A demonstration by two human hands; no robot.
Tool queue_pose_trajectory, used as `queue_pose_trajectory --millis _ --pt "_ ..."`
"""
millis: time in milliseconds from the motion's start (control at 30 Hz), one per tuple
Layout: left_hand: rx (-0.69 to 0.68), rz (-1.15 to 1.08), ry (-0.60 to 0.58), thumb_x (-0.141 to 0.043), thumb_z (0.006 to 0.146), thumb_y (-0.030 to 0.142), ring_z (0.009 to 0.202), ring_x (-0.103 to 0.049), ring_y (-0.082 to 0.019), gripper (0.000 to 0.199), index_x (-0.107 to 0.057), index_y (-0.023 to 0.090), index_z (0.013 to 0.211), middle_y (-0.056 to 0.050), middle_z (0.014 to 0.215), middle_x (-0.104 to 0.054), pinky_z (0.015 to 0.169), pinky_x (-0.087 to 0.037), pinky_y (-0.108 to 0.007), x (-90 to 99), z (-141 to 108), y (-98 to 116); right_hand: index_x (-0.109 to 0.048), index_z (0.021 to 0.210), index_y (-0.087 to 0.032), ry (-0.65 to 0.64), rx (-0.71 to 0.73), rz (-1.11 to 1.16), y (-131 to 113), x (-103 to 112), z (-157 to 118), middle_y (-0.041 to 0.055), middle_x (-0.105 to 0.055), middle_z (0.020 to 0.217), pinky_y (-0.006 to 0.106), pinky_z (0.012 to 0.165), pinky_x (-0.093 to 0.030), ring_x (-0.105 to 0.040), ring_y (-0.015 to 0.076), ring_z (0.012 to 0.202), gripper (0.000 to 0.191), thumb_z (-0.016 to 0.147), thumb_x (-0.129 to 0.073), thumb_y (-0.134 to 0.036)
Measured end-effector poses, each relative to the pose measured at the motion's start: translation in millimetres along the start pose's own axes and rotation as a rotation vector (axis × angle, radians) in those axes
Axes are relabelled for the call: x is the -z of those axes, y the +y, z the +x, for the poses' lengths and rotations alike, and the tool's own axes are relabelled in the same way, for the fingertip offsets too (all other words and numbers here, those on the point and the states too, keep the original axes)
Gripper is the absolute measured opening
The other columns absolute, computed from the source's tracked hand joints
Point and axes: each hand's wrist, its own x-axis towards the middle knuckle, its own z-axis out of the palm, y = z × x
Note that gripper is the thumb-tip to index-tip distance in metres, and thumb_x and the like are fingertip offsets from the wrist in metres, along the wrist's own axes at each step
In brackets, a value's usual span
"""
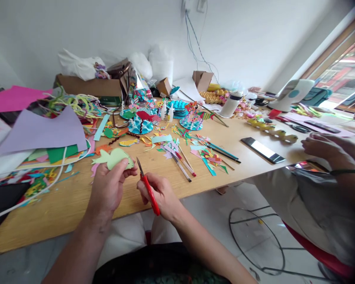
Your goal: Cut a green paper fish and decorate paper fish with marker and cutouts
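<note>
Your left hand (pixel 109 184) pinches a green paper fish (pixel 111 158) just left of the scissors (pixel 148 188) your right hand (pixel 165 194) grips.

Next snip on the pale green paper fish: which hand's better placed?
Right hand, likely: it holds red-handled scissors, tips near the pale green paper fish that the left hand grips.

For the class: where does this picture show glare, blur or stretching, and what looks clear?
Head view: bright glare on the phone; again head view: soft, darkened far-right edge and blurry scene beyond the window; head view too: wide-angle stretching toward the sides, with red scissors and green paper fish reasonably clear.
</note>
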Motion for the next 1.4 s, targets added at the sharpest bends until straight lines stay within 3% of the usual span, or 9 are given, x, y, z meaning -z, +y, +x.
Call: queue_pose_trajectory --millis 300,700,933,1067,1300,1400 --pt "0.056 -0.007 0.082 -0.073 0.054 0.024 0.054 -0.059 -0.012 0.013 -0.065 0.016 0.061 0.002 0.060 -0.065 0.049 -0.052 -0.021 -5.2 -1 1 -0.048 0.065 -0.018 -0.053 -0.047 0.072 2 -1 -2 -0.0048 -0.049 0.053 0.019 0.048 -0.033 -0.043 0.0072 0.049 0.035 0.084 -0.053 -0.048" --pt "0.125 0.038 0.014 -0.074 0.055 0.026 0.058 -0.057 -0.012 0.015 -0.066 0.017 0.064 0.003 0.062 -0.065 0.052 -0.049 -0.022 -2.8 -3 5 -0.049 0.063 -0.017 -0.095 -0.054 0.176 -2 3 -1 -0.0045 -0.049 0.050 0.019 0.046 -0.034 -0.044 0.0063 0.046 0.040 0.082 -0.055 -0.052" --pt "0.126 0.231 -0.060 -0.071 0.059 0.028 0.063 -0.054 -0.013 0.012 -0.065 0.018 0.061 0.003 0.060 -0.062 0.061 -0.045 -0.024 5.8 -4 -2 -0.052 0.071 -0.018 0.132 0.007 0.480 -13 6 9 -0.0053 -0.052 0.060 0.020 0.052 -0.039 -0.047 0.0071 0.053 0.036 0.063 -0.074 -0.046" --pt "0.166 0.241 -0.095 -0.073 0.057 0.030 0.062 -0.052 -0.013 0.016 -0.063 0.018 0.059 0.003 0.059 -0.061 0.061 -0.043 -0.025 3.1 -5 -4 -0.054 0.073 -0.019 0.140 0.020 0.597 -19 7 17 -0.0054 -0.055 0.063 0.021 0.054 -0.040 -0.049 0.0080 0.056 0.036 0.054 -0.080 -0.035" --pt "0.147 0.136 0.094 -0.076 0.051 0.029 0.070 -0.055 -0.014 0.023 -0.063 0.016 0.066 0.003 0.068 -0.063 0.067 -0.045 -0.026 -4.2 -7 -6 -0.052 0.072 -0.018 0.152 0.009 0.635 -15 -3 22 -0.0070 -0.051 0.059 0.020 0.052 -0.038 -0.045 0.0064 0.052 0.035 0.054 -0.079 -0.033" --pt "0.144 0.097 0.159 -0.074 0.050 0.028 0.068 -0.055 -0.013 0.025 -0.062 0.017 0.068 0.004 0.069 -0.062 0.064 -0.045 -0.024 -7.3 -7 -4 -0.051 0.073 -0.018 0.141 0.000 0.594 -14 -6 20 -0.0072 -0.050 0.059 0.020 0.050 -0.037 -0.044 0.0066 0.052 0.036 0.057 -0.077 -0.038"
